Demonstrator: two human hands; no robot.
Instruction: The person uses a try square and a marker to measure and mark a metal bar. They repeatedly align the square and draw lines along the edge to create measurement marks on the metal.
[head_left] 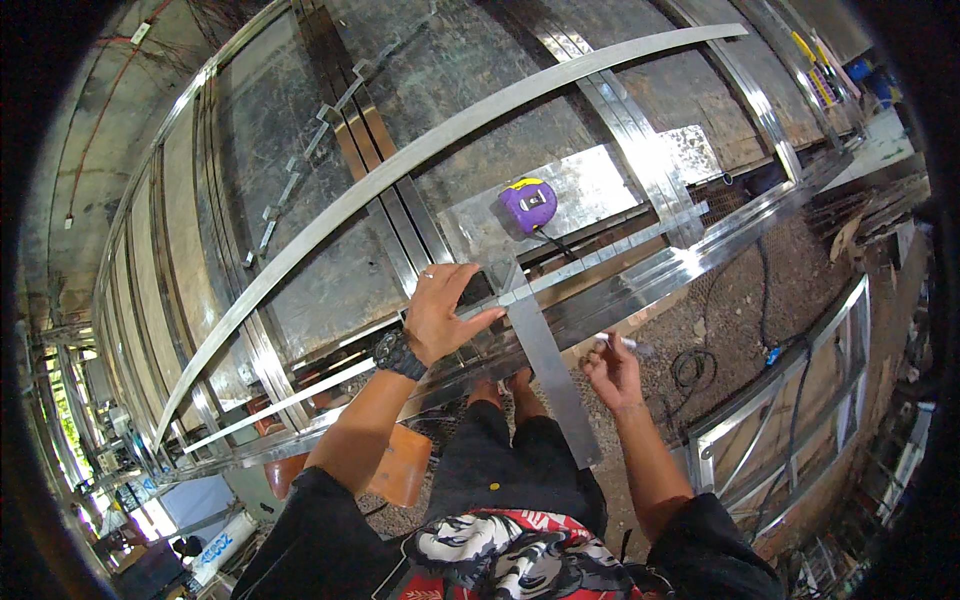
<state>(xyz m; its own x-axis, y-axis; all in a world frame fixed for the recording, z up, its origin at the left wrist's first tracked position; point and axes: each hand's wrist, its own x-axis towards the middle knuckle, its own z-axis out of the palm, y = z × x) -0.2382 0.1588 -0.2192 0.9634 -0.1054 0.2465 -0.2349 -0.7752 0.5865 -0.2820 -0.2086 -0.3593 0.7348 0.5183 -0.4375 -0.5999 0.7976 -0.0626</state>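
Note:
My left hand rests on the metal work at the table's near edge, fingers stretched and thumb apart. Its thumb reaches toward a steel try square, whose broad blade juts over the edge toward my legs. The square's corner lies across a narrow metal bar. Right of the blade, my right hand is raised off the table, pinching a slim white marker. A purple and yellow tape measure sits beyond the square on a shiny metal sheet.
A long curved metal strip spans the table. Several metal profiles run across it. A welded metal frame lies on the ground at right, near a black cable. An orange chair stands below the left edge.

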